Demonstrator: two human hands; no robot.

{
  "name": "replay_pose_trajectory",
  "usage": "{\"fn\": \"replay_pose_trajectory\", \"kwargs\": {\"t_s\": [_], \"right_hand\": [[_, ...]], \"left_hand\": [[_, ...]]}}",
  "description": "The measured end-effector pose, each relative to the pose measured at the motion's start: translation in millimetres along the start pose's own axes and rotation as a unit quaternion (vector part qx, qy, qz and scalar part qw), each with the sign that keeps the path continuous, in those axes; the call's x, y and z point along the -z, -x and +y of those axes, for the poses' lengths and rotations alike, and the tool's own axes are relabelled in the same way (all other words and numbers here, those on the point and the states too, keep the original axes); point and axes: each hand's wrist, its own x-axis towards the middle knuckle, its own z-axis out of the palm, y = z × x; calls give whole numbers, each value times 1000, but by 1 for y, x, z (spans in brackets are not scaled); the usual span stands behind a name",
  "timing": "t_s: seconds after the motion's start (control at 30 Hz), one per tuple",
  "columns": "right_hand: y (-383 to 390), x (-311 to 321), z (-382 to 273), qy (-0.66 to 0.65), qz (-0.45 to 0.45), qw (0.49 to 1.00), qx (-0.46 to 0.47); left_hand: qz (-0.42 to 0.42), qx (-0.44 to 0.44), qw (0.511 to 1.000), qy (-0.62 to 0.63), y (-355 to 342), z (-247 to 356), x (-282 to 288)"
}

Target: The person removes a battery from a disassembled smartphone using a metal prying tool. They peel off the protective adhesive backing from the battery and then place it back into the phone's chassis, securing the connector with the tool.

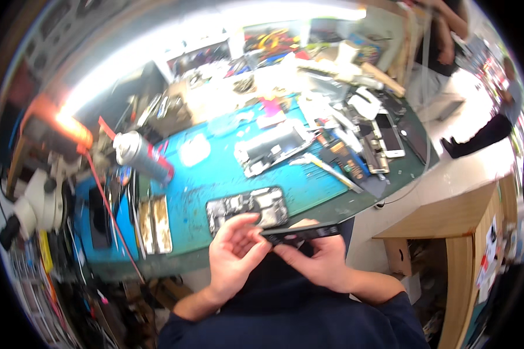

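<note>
My right hand [319, 262] grips a thin black slab-like phone part [305, 234], seen nearly edge-on, with the thumb under its near side. At the slab's left end, the thumb and a fingertip of my left hand [236, 251] close on its corner while the other fingers curl loosely. What kind of phone part it is I cannot make out. Just beyond my hands, an opened phone [247, 207] lies on the blue mat [195, 189] with its inner parts bare. My left hand overlaps its near edge.
A spray can [142, 157] stands left of the mat, near an orange lamp [55, 125] and a white microscope [38, 206]. Another phone housing [268, 146] lies farther back. Phone parts and a white phone [388, 135] crowd the right. A wooden cabinet [442, 221] stands beside the bench; people stand beyond.
</note>
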Motion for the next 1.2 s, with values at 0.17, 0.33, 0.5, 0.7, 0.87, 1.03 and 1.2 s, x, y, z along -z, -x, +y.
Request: {"fn": "replay_pose_trajectory", "kwargs": {"t_s": [0.17, 0.33, 0.5, 0.7, 0.87, 1.03, 1.2], "right_hand": [[-4, 1, 3, -12, -39, 999, 13], [-5, 6, 0, -21, -65, 996, 56], [-10, 18, 1, 3, -74, 994, 83], [-15, 36, 6, -19, 18, 996, 83], [-25, 42, 11, 14, 12, 998, 66], [-32, 45, 11, -4, 12, 999, 51], [-33, 41, 26, -24, 4, 999, 41]], "left_hand": [[-39, -87, 994, -45, -1, -6, 7], [-70, -218, 959, -167, -13, -16, 16], [-18, -227, 965, -132, -14, -14, 10], [-23, -207, 967, -145, -14, -12, 9], [-62, -160, 969, -177, -17, -10, 10], [-55, -161, 972, -161, -19, -12, 11], [-58, -172, 969, -168, -20, -14, 10]]}}
